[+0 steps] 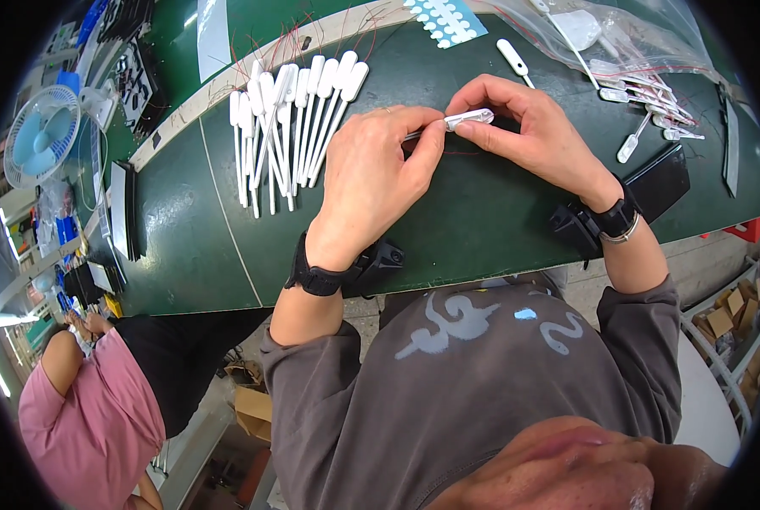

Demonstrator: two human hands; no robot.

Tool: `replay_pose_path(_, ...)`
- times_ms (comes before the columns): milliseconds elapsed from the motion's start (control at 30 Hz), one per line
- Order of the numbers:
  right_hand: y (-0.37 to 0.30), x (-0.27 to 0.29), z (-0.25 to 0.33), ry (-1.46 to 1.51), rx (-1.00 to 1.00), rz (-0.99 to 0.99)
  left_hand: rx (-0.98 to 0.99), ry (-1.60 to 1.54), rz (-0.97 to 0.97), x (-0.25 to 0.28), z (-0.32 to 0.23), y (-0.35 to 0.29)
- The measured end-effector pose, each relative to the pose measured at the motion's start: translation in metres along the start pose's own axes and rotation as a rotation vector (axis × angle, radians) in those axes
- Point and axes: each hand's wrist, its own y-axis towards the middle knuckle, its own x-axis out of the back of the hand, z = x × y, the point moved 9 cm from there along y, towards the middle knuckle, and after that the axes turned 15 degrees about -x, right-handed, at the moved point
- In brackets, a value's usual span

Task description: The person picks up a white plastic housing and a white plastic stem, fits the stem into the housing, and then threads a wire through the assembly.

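Observation:
Over the green table, both my hands are closed on one white stick-shaped plastic part point(469, 117) with a rounded wide head. My left hand point(371, 166) pinches it at the stem side; the fingers hide most of the stem. My right hand point(529, 127) grips the wide head between thumb and fingertips. To the left of my left hand lies a row of similar white parts point(299, 106), heads pointing away, some crossing, with thin red wires at the far end. Beyond my right hand rests a single white part point(511, 58).
At the far right, a clear plastic bag point(635, 38) lies by a pile of similar parts point(652, 98) with red wires. A light-blue sticker sheet point(446, 21) is at the far edge. A black flat object point(660, 183) sits near my right wrist. A co-worker in pink point(99, 408) is at left.

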Motion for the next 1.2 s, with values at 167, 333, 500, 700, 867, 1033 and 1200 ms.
replay_pose_path(167,0.001,-0.001,-0.001,0.003,-0.011,0.003,0.021,-0.01,0.012,0.0,-0.001,0.001)
replay_pose_path(333,-0.001,0.0,0.001,-0.017,-0.003,-0.002,0.052,-0.062,0.04,-0.002,0.003,0.001)
replay_pose_path(500,0.001,0.03,0.0,0.193,0.079,-0.107,0.151,-0.136,0.062,-0.003,0.013,0.0)
replay_pose_path(700,0.006,0.083,0.017,0.811,0.821,-0.143,0.228,-0.392,0.019,-0.011,0.029,-0.001)
replay_pose_path(867,-0.033,0.089,0.027,-0.038,0.473,-0.606,0.279,-0.506,0.0,-0.012,0.036,-0.005)
replay_pose_path(1033,-0.014,0.052,0.025,-0.169,0.249,-0.334,0.292,-0.528,0.023,-0.015,0.037,-0.002)
replay_pose_path(1200,-0.005,0.025,0.009,-0.039,0.075,-0.088,0.309,-0.57,0.022,-0.017,0.039,-0.002)
